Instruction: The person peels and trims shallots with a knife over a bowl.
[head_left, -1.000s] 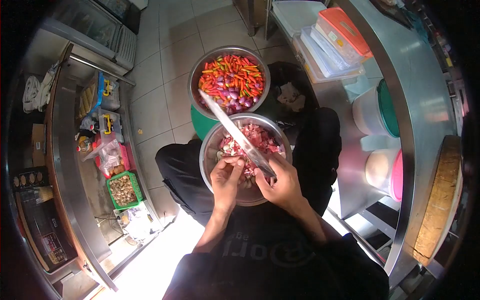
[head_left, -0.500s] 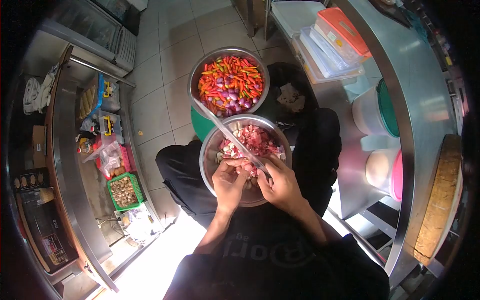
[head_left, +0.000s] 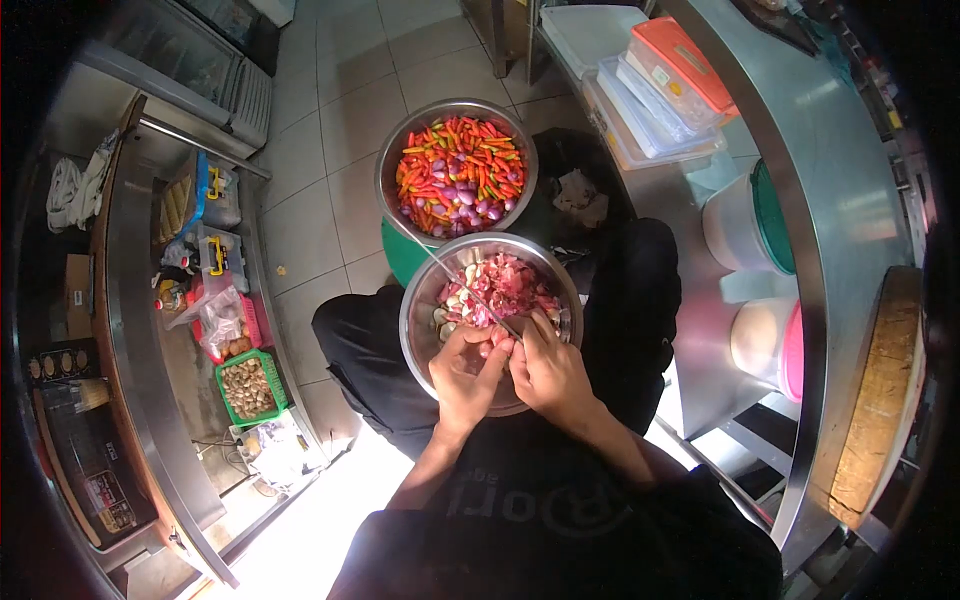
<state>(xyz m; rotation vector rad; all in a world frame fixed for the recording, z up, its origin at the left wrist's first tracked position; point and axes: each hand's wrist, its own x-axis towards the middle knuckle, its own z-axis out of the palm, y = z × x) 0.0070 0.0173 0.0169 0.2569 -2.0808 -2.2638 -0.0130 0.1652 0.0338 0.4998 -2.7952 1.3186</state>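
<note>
My left hand is closed, pinching what looks like a shallot over the near metal bowl. A knife is gripped in my right hand, its long blade pointing up and left across the bowl. The fingertips of both hands meet at the shallot. Reddish-pink shallot skins and pale clove-like pieces lie inside the near bowl, which sits between my legs. Just beyond it, a second metal bowl holds red and orange chillies with peeled purple shallots.
Under the far bowl shows a green stool. To the left, a low shelf carries a green basket of small brownish pieces and plastic boxes. On the right shelf stand lidded tubs and stacked containers. A wooden board lies at far right.
The knife has turned, so its blade shows edge-on and thinner, and its tip has shifted slightly. Both hands have drawn closer together and a little lower around the shallot.
</note>
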